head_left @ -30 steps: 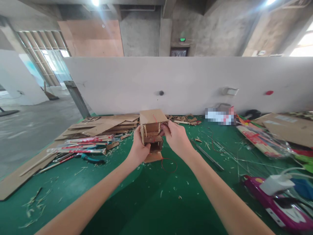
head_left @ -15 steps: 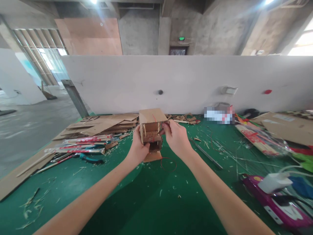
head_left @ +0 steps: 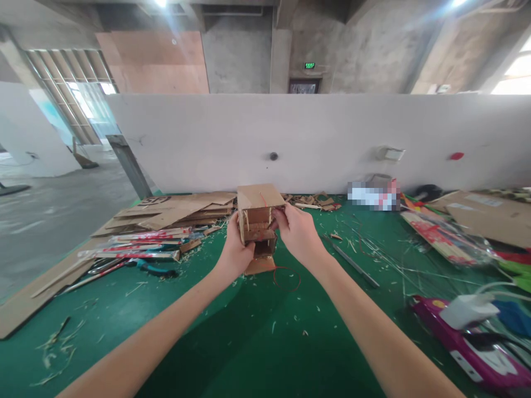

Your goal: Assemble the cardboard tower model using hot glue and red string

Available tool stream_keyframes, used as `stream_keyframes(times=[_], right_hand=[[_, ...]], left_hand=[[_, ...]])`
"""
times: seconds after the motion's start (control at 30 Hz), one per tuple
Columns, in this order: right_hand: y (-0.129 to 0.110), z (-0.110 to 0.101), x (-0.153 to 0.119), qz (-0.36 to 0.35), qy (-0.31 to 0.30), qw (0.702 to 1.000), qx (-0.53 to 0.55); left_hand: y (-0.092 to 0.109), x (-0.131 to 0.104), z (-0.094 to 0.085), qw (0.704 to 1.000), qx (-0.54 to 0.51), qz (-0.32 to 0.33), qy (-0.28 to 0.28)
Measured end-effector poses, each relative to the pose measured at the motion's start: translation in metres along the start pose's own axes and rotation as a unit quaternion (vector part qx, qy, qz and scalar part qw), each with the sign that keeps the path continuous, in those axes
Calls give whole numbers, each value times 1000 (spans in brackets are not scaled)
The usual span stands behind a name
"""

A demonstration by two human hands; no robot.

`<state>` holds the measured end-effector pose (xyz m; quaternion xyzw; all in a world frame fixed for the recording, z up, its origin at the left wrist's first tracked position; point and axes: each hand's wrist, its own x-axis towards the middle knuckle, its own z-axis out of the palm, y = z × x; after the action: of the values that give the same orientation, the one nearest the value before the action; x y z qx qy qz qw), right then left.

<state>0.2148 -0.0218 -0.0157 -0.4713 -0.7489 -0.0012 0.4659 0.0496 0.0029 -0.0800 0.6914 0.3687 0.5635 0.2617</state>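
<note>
A small cardboard box model (head_left: 260, 197) with a flat top, thin stick posts and an open lower compartment is held in front of me. My left hand (head_left: 235, 247) is closed around its left side, thumb on the front by the lower opening. My right hand (head_left: 297, 225) pinches at the right side, just under the top panel; its fingertips are partly hidden behind the model. A cardboard flap (head_left: 260, 266) sticks out at the bottom. From there a thin red wire (head_left: 299, 282) loops out over the green table (head_left: 249, 342).
Cardboard sheets (head_left: 186, 207), wrapped stick packs (head_left: 141, 249) and blue-handled pliers (head_left: 153, 269) lie left. A metal rod (head_left: 354, 265), thin clear rods and a purple power strip (head_left: 468, 348) with plugs are on the right. A white partition (head_left: 207, 138) stands behind the table.
Both hands and the cardboard model keep nearly the same pose. The whole view has shifted very slightly.
</note>
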Motion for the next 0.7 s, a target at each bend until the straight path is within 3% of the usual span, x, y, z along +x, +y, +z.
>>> stream_keyframes(times=[0.7], right_hand=[[-12, 5, 5, -42, -53, 988, -136]], left_hand=[[-1, 0, -1, 1000, -1, 16, -5]])
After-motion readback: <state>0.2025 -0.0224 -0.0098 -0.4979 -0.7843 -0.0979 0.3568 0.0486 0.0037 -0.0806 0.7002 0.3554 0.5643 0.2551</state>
